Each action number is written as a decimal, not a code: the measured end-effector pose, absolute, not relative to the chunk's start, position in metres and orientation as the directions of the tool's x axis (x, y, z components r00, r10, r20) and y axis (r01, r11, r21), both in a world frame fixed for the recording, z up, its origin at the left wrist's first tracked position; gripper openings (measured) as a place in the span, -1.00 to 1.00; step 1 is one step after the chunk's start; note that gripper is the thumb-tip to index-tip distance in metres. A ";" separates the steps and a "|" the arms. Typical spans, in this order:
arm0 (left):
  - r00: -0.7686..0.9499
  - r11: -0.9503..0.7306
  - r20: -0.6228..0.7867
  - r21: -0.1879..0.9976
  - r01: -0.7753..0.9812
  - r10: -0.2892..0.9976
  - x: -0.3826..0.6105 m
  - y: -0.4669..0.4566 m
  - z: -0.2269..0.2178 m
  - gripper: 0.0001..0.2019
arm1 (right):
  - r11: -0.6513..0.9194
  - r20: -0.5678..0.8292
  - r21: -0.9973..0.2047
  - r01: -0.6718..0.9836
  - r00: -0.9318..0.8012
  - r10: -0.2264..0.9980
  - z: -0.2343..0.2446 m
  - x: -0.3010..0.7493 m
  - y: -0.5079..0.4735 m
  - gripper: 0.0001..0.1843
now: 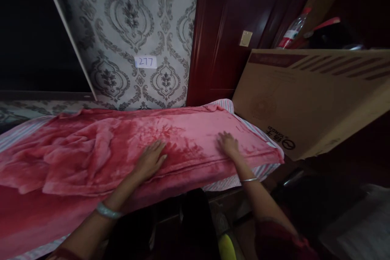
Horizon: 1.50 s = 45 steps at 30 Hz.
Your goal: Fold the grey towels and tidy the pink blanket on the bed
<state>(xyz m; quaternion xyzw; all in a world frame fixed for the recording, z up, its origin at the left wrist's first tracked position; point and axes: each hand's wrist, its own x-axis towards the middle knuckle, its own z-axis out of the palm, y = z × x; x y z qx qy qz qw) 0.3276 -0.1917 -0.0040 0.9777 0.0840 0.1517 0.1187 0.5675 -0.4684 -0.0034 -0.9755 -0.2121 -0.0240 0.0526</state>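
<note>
A pink fleece blanket [189, 130] lies spread over a long, bed-like surface, rumpled into folds on the left. My left hand [150, 160] rests flat on it, fingers apart, with a pale bead bracelet [108, 211] on the wrist. My right hand [228, 145] presses on the blanket nearer its far end, and a thin silver bangle [249, 179] circles that wrist. Neither hand holds anything. A striped sheet [262, 170] shows beyond the blanket's edges.
A large cardboard box [307, 101] leans at the right, just past the blanket's end. Behind stand a patterned wallpapered wall [131, 20] with a paper label reading 277 [145, 62] and a dark red wooden door frame [213, 40]. A plastic bottle [294, 28] sits behind the box.
</note>
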 end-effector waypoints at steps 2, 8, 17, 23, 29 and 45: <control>0.936 -0.963 0.260 0.190 0.192 0.238 0.339 -0.200 -0.012 -0.42 | -0.794 0.094 -0.115 0.597 0.802 0.590 -0.003 0.535 -0.426 -0.42; 0.970 -0.978 0.143 0.105 0.181 0.195 0.340 -0.209 -0.043 -0.38 | -0.480 0.011 -0.145 0.865 0.486 0.874 -0.028 0.482 -0.370 -0.37; 0.968 -0.971 0.108 0.105 0.215 0.226 0.338 -0.214 -0.036 -0.36 | -0.885 -0.036 -0.024 0.465 0.884 0.466 -0.027 0.561 -0.461 -0.39; 0.970 -0.967 0.108 0.159 0.198 0.216 0.343 -0.206 -0.032 -0.40 | -0.799 0.004 -0.141 0.585 0.807 0.590 -0.012 0.535 -0.410 -0.34; 0.915 -0.946 0.278 0.227 0.232 0.291 0.377 -0.164 0.009 -0.55 | -0.461 0.105 -0.239 0.855 0.495 0.863 -0.011 0.501 -0.320 -0.37; 0.885 -0.915 0.256 0.001 0.402 0.389 0.392 -0.128 -0.030 -0.41 | -0.960 -0.014 -0.146 0.240 0.970 0.244 -0.016 0.650 -0.429 -0.36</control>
